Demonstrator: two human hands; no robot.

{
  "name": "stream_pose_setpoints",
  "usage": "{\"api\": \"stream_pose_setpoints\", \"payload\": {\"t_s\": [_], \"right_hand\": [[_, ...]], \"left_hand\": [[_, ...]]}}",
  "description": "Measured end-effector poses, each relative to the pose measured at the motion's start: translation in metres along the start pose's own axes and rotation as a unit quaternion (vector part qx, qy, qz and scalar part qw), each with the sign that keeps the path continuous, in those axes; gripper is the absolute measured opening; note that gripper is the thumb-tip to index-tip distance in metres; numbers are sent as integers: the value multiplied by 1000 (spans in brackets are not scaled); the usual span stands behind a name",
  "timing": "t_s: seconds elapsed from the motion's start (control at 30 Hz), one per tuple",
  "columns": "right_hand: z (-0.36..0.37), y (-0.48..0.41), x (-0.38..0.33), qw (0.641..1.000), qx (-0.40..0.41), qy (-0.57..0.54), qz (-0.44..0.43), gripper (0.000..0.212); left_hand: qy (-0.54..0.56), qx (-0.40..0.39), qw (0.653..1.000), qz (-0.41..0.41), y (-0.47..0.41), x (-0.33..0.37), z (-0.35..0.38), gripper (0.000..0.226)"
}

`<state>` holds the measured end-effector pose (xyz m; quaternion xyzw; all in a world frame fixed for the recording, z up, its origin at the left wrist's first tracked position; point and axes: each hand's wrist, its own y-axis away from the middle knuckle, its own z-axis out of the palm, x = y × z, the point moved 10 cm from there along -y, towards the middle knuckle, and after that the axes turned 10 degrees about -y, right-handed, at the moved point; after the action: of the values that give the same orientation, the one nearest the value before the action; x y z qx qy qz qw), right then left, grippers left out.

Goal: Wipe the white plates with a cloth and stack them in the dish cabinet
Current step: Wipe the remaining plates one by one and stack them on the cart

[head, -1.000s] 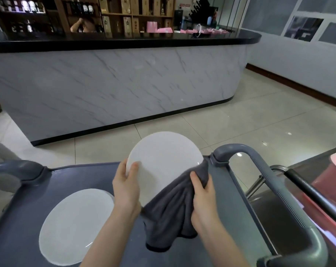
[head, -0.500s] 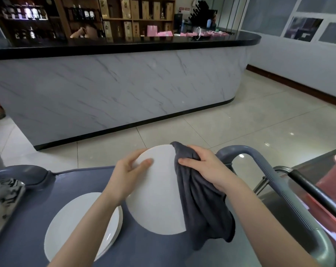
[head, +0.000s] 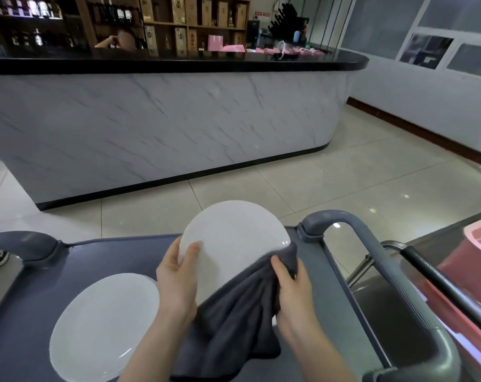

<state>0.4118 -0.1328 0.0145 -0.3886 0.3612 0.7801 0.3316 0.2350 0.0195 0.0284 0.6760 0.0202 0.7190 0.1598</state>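
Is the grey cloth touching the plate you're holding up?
Touching. The head view shows the right hand holding the cloth against the held plate, covering its lower right edge.

On my feed I see a bare left hand (head: 176, 282) and bare right hand (head: 291, 293), both forearms uncovered as far as the frame's lower edge.

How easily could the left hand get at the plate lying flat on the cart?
Probably not yet: the flat plate lies close beside the left hand, nothing between, but that hand grips the raised plate.
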Motion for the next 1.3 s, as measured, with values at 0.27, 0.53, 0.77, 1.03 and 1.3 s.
{"api": "stream_pose_setpoints", "payload": {"t_s": [0.27, 0.53, 0.77, 1.03, 1.3], "right_hand": [[85, -28, -73, 889, -277, 357, -68, 15], [41, -12, -25, 995, -88, 6, -36, 16], [12, -16, -22, 998, -33, 43, -40, 9], [84, -22, -56, 893, -315, 319, -37, 14], [62, -22, -43, 949, -245, 197, -17, 17]], "left_hand": [[-131, -156, 973, 113, -10, 49, 16, 18], [77, 31, 997, 8, -6, 17, -7, 15], [-79, -62, 995, -4, -13, -1, -5, 19], [-316, -246, 892, 211, -12, 74, 36, 21], [-156, -122, 971, 134, -18, 49, 2, 18]]}}
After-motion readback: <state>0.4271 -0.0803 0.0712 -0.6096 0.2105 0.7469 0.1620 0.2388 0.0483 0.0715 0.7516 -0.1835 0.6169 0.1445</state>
